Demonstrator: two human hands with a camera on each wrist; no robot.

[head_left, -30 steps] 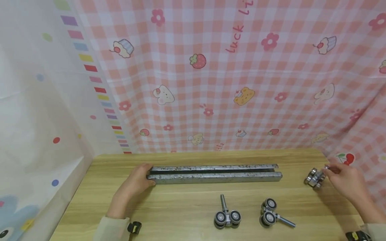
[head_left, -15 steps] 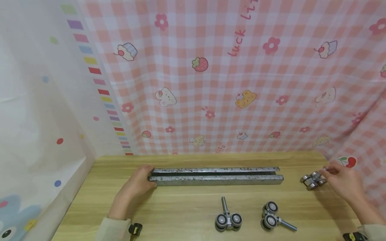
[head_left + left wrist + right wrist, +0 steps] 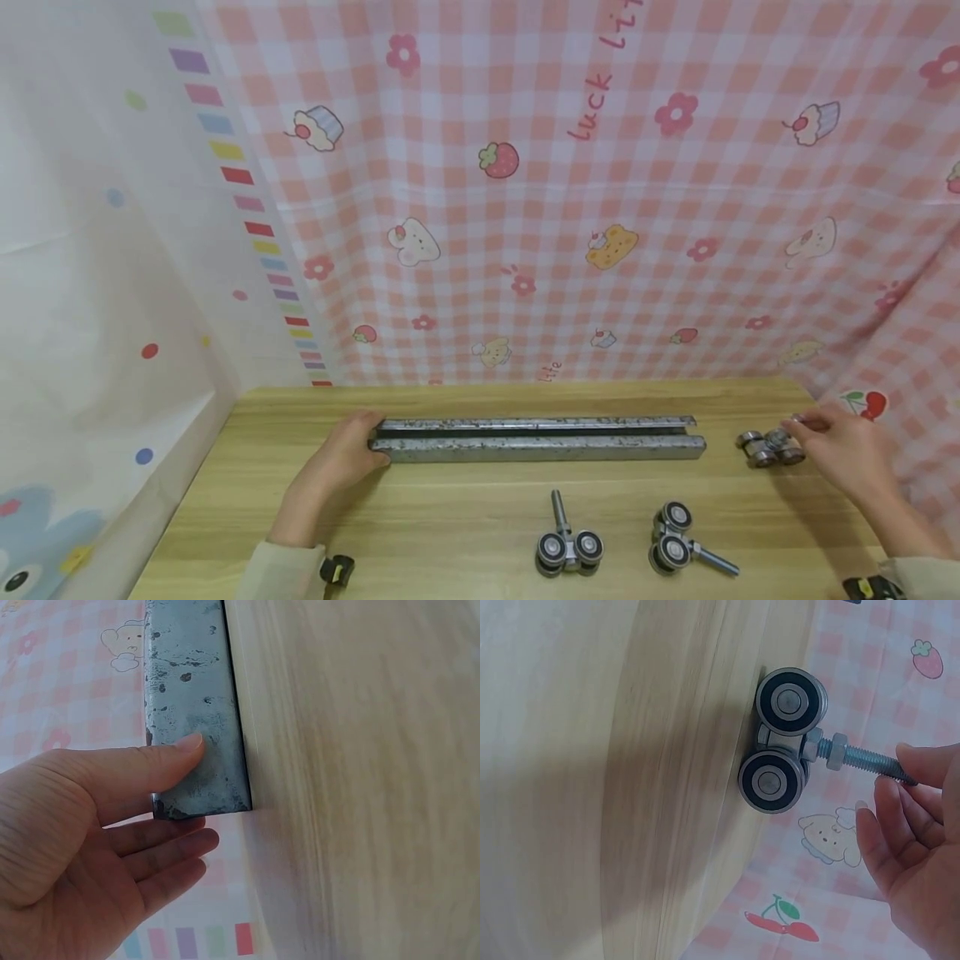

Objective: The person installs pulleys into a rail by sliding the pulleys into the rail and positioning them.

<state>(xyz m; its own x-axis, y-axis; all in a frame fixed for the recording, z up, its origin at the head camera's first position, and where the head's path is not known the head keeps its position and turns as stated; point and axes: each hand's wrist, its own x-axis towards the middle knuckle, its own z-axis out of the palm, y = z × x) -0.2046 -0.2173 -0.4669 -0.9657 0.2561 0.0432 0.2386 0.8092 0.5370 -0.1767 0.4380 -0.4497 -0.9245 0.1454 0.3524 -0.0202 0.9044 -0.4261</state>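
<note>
Your left hand (image 3: 341,450) grips a grey metal rail (image 3: 540,451); your right hand (image 3: 851,446) soundly pinches a probably heavy, silver-metal, four-wheeled roller's (image 3: 784,742) stem (image 3: 866,759).

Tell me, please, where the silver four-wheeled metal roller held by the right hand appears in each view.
Head: lower right, the silver four-wheeled metal roller held by the right hand.
Left wrist: not in it.
Right wrist: mostly above and right of centre.
Landmark in all three: pink-and-white checked cloth.
</note>
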